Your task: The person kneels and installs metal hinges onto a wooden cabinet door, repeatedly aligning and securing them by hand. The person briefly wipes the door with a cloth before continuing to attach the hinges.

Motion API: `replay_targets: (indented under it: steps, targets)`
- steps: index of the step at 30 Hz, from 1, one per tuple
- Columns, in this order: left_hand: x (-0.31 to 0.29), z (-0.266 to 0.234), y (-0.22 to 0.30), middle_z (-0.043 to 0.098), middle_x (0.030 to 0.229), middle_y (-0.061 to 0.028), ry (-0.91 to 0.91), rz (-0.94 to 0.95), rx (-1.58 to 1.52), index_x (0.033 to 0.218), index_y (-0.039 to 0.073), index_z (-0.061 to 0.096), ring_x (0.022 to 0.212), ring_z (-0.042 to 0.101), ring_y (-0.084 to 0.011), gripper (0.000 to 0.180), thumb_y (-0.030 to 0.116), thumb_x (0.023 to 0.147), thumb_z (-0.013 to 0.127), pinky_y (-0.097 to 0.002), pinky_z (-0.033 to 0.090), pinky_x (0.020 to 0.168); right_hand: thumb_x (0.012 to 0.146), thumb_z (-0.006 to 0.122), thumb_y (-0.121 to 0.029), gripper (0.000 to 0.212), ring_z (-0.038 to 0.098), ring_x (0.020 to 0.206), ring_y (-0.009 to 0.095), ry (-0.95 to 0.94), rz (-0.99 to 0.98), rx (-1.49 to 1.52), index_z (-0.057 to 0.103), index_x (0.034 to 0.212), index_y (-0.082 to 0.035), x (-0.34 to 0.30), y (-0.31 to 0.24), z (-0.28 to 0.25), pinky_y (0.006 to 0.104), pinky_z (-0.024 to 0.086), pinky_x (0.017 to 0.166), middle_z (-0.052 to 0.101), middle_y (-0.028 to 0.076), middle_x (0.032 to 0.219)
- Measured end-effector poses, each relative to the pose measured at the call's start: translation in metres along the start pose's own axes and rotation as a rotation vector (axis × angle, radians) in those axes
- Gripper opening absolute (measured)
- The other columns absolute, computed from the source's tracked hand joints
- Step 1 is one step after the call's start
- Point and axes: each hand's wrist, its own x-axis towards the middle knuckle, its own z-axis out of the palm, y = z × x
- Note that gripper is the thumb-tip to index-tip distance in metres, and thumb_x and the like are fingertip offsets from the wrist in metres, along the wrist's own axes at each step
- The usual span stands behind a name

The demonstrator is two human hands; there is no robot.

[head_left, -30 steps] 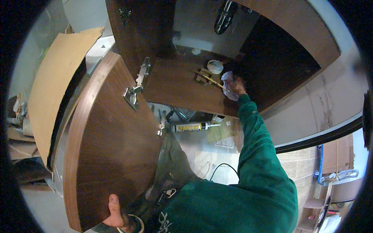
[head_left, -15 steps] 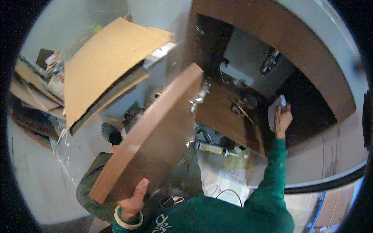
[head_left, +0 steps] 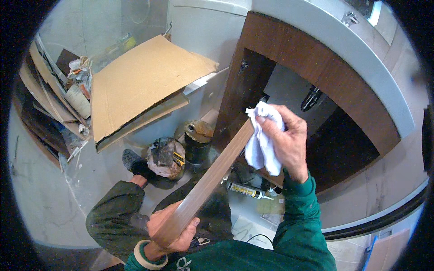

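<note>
The wooden panel (head_left: pixel 205 183) is seen edge-on, a long brown board slanting from lower left up to the right, in front of the open cabinet (head_left: pixel 316 77). The left hand (head_left: pixel 172 228) is wrapped around its lower end, fingers closed on the wood, with a roll of tape worn like a bracelet (head_left: pixel 147 257) at the wrist. At the upper end the right hand (head_left: pixel 287 144) is closed around a bunched white cloth (head_left: pixel 260 140), and the cloth is pressed against the top of the panel, so the board runs from one hand to the other.

Both arms are in green sleeves (head_left: pixel 300 217). Behind the cloth the cabinet stands open, dark wood outside and shadowy inside, with a pale countertop (head_left: pixel 343 49) curving over it and a metal pipe (head_left: pixel 312 97) hanging in the opening.

On the floor (head_left: pixel 40 198) below the panel lies a tube of sealant (head_left: pixel 246 190), just beside the cabinet's foot. To the left of the panel stand a dark round tin (head_left: pixel 197 140) with a stained lid and, touching distance from it, a messy wrapped bundle (head_left: pixel 166 157). The person's dark shoe (head_left: pixel 133 162) is next to that bundle. Further left a big sheet of cardboard (head_left: pixel 140 81) leans tilted over a white box-like shape, and beyond it scraps of board and rubbish (head_left: pixel 58 99) are piled against the wall.
</note>
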Motion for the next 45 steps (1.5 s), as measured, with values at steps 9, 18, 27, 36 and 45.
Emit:
replay_targets:
  steps: [9,18,27,36,45]
  targets:
    - [-0.012,-0.013,-0.005,0.066,0.077,-0.0172,-0.133,-0.051,-0.054,0.091,-0.01,0.063,0.062,0.066,-0.0279,0.031,0.001,0.064,0.073,-0.0337,0.054,0.058,0.079,0.066,-0.014,0.021,0.062,0.068,0.012,0.054,-0.074,-0.358,0.068,0.096,-0.002,0.014,0.013,0.001,0.0282,0.05,0.062,0.068,0.008,0.077]
    - [0.004,-0.013,0.012,0.066,0.091,-0.0226,-0.136,-0.019,0.017,0.097,-0.012,0.061,0.075,0.069,-0.0304,0.035,-0.001,0.065,0.071,-0.034,0.056,0.066,0.086,0.063,-0.012,0.016,0.056,0.068,0.005,0.247,-0.031,0.107,0.064,0.097,-0.001,-0.004,0.019,-0.019,0.0207,0.045,0.06,0.064,0.0,0.079]
    - [0.007,-0.005,0.011,0.067,0.078,-0.0179,-0.107,0.02,-0.011,0.09,-0.009,0.063,0.062,0.067,-0.0285,0.028,0.002,0.067,0.072,-0.0341,0.054,0.057,0.068,0.064,-0.007,0.023,0.061,0.07,0.01,-0.108,-0.376,-0.379,0.066,0.089,0.001,-0.015,0.001,-0.01,0.0253,0.049,0.063,0.066,0.006,0.076]
    - [-0.014,-0.01,0.001,0.065,0.074,-0.009,-0.042,-0.077,0.044,0.082,0.002,0.067,0.061,0.061,-0.0239,0.011,0.005,0.072,0.07,-0.0356,0.05,0.059,0.083,0.063,-0.006,0.011,0.06,0.066,0.008,0.293,-0.074,0.223,0.065,0.092,0.0,-0.009,0.039,-0.032,0.0226,0.049,0.06,0.066,0.003,0.079]
    - [0.004,-0.006,-0.001,0.061,0.091,-0.0139,0.167,-0.037,0.058,0.1,-0.001,0.059,0.077,0.061,-0.0267,0.035,0.001,0.068,0.073,-0.0372,0.05,0.072,0.078,0.056,0.001,0.013,0.058,0.072,0.015,0.368,-0.496,-0.187,0.061,0.09,0.0,-0.064,0.044,0.085,0.0287,0.048,0.064,0.062,0.008,0.078]
